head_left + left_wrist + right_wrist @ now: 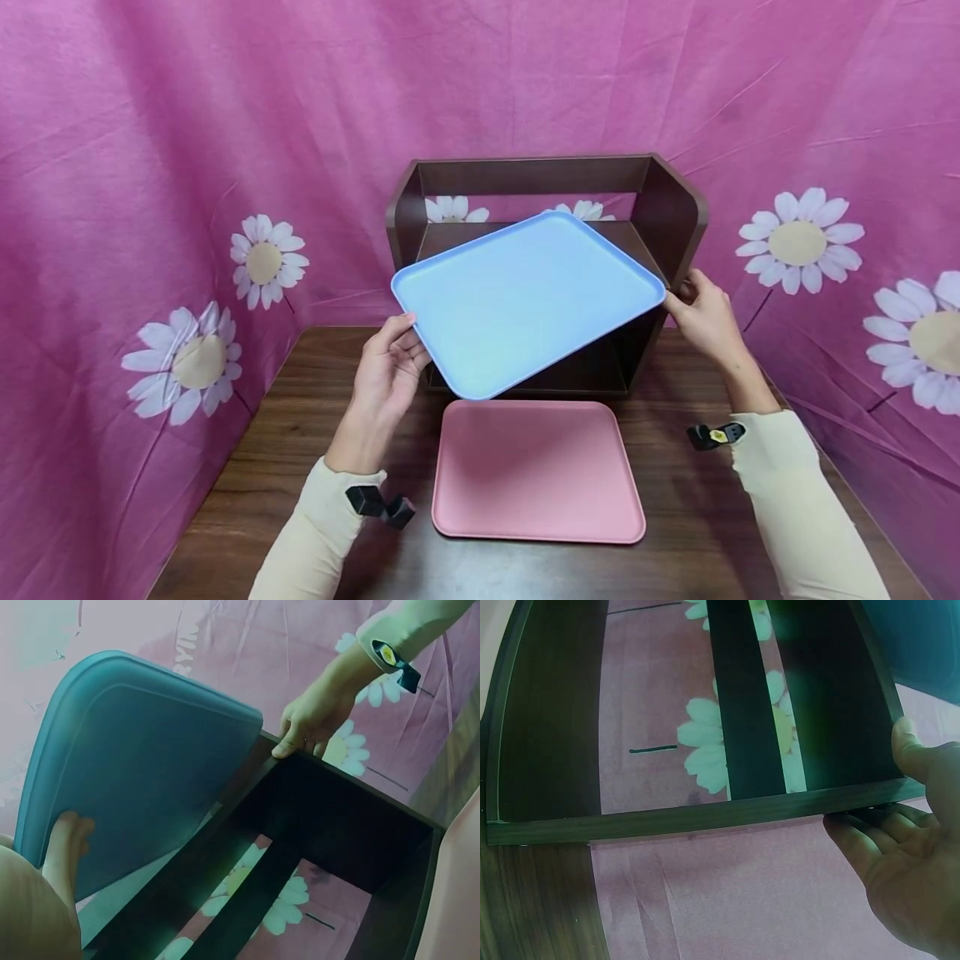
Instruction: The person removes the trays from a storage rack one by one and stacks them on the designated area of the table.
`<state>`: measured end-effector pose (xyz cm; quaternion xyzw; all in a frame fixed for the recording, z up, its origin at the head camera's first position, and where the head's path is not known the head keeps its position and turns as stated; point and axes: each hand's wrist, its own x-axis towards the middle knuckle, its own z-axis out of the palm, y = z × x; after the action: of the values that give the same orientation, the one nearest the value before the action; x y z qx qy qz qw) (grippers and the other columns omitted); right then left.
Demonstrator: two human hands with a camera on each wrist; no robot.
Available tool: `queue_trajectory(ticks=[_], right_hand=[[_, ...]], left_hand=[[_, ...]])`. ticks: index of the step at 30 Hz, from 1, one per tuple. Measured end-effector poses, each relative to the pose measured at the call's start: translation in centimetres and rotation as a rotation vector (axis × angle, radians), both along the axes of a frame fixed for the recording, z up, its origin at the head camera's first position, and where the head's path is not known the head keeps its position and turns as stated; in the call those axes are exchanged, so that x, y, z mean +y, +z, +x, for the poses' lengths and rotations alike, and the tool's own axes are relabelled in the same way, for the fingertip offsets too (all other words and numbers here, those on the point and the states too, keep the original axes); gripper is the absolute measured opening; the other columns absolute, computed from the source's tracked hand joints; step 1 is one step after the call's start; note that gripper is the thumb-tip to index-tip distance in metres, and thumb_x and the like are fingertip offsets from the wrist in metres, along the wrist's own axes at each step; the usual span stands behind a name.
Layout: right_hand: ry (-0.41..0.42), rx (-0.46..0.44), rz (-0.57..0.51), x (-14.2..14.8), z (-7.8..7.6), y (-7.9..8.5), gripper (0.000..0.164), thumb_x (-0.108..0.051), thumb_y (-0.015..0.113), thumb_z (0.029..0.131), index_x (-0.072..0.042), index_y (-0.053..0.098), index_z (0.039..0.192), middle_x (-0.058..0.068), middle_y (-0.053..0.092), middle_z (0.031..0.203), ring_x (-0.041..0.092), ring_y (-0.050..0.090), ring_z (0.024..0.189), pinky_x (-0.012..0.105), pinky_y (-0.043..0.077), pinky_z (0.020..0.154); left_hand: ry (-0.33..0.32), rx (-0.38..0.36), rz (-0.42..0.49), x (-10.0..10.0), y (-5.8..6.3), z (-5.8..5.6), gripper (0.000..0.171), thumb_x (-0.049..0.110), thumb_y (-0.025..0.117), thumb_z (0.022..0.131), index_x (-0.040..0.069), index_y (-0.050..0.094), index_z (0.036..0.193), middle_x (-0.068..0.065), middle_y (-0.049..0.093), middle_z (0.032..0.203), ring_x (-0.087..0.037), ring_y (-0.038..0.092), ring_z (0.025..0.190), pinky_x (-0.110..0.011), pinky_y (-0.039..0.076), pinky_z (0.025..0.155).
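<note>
I have the left hand (390,367) gripping the blue tray (525,300) by its edge, tilted up in front of the brown shelf (532,176). The tray's far corner sits near the shelf's right panel (670,218); whether they touch, I can't tell. The right hand (707,318) pinches that panel's front edge. Below the shelf's front lies a pink tray (536,471), with tabletop (300,450) extending past both shelf sides.
</note>
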<state>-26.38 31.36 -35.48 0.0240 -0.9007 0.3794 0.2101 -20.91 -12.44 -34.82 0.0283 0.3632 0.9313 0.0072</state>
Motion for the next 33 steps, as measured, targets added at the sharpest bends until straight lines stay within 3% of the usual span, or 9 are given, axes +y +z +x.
queue_trajectory(ticks=[7, 16, 23, 29, 33], right_hand=[[-0.012, 0.023, 0.015, 0.2, 0.0, -0.1, 0.044, -0.025, 0.065, 0.102, 0.003, 0.061, 0.136, 0.031, 0.071, 0.129, -0.009, 0.054, 0.100, 0.008, 0.037, 0.081], [0.000, 0.034, 0.014, 0.3, 0.0, 0.0, 0.045, -0.030, 0.067, 0.103, 0.004, 0.061, 0.132, 0.032, 0.073, 0.116, -0.013, 0.049, 0.082, 0.013, 0.040, 0.077], [-0.036, 0.005, 0.028, 0.1, 0.2, -0.1, 0.048, -0.041, 0.071, 0.102, 0.000, 0.061, 0.123, 0.023, 0.069, 0.100, 0.004, 0.053, 0.074, 0.020, 0.041, 0.067], [-0.029, 0.005, 0.012, 0.0, 0.1, 0.0, 0.051, -0.044, 0.073, 0.101, 0.000, 0.061, 0.124, 0.021, 0.072, 0.100, 0.001, 0.055, 0.071, 0.018, 0.043, 0.066], [-0.023, -0.004, 0.007, 0.0, 0.2, -0.1, 0.054, -0.045, 0.074, 0.100, -0.001, 0.060, 0.126, 0.021, 0.073, 0.099, 0.004, 0.057, 0.072, 0.019, 0.045, 0.065]], left_hand=[[-0.053, -0.018, -0.022, -0.7, -0.3, 0.3, 0.023, 0.008, 0.052, 0.104, 0.010, 0.068, 0.088, -0.004, 0.079, 0.079, -0.011, 0.074, 0.070, -0.024, 0.061, 0.068], [-0.125, -0.009, -0.001, -1.3, -0.7, 0.6, 0.031, 0.007, 0.047, 0.106, 0.012, 0.066, 0.082, -0.001, 0.077, 0.074, -0.009, 0.072, 0.065, -0.022, 0.060, 0.064], [-0.145, -0.030, -0.046, -1.6, -1.3, 0.8, 0.027, 0.010, 0.052, 0.104, 0.012, 0.070, 0.083, 0.000, 0.077, 0.073, -0.010, 0.072, 0.064, -0.022, 0.061, 0.065], [-0.162, -0.030, -0.052, -1.7, -2.2, 1.1, 0.019, 0.010, 0.063, 0.100, 0.012, 0.069, 0.082, 0.001, 0.077, 0.070, -0.007, 0.070, 0.061, -0.021, 0.059, 0.063], [-0.186, -0.017, -0.081, -1.7, -3.0, 1.2, 0.023, 0.008, 0.055, 0.102, 0.012, 0.069, 0.085, 0.003, 0.076, 0.069, -0.005, 0.070, 0.061, -0.020, 0.058, 0.064]])
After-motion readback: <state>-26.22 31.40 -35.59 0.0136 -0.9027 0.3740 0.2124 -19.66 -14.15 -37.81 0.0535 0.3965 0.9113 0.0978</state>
